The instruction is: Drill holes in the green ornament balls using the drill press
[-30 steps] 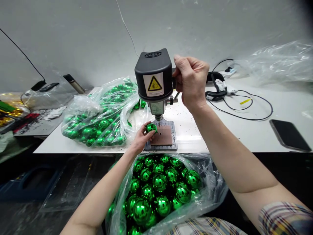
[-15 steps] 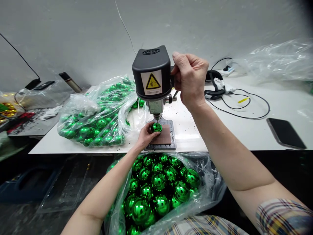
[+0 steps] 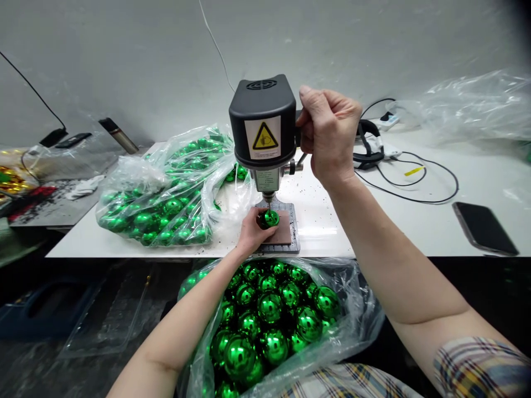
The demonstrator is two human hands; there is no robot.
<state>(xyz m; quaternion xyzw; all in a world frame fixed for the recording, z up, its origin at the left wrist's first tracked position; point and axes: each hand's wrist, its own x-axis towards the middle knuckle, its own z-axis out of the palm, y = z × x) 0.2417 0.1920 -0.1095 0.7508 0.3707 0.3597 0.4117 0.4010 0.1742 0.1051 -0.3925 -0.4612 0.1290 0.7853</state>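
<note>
A small drill press with a black head stands on the white table, its thin bit pointing down. My right hand is closed around the press's lever at the right of the head; the grip is mostly hidden by my fingers. Under the bit, my left hand holds a shiny green ball from the left, thumb at the front. The ball rests over a brown board on the grey slotted base. The bit's tip meets the top of the ball; whether it is inside I cannot tell.
An open clear bag of green balls sits below the table edge before me. Another filled bag lies left of the press. A phone, looped black cable and a black headset strap lie to the right.
My left hand and the ball have shifted slightly right, and the thumb sits lower on the ball. The press head and my right hand appear a little further right in view.
</note>
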